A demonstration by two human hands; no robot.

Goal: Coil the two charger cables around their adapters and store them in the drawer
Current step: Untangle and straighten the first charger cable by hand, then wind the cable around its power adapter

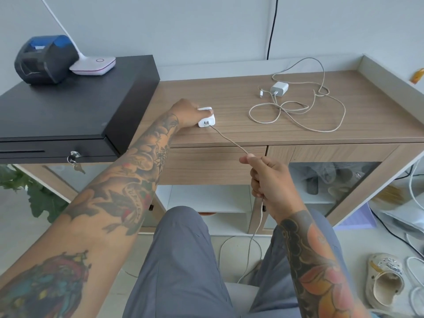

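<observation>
On table, left hand (187, 113) grips adapter (207, 120); right hand (267, 180) grips cable (229, 140).

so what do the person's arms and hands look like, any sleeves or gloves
No sleeves or gloves show: both forearms are bare and heavily tattooed. The left forearm carries dark grey shaded designs with a lettered banner, red touches, and a blue and teal piece near the elbow. The right forearm has black swirls around orange and pink flower shapes. The left hand and right hand show no rings.
</observation>
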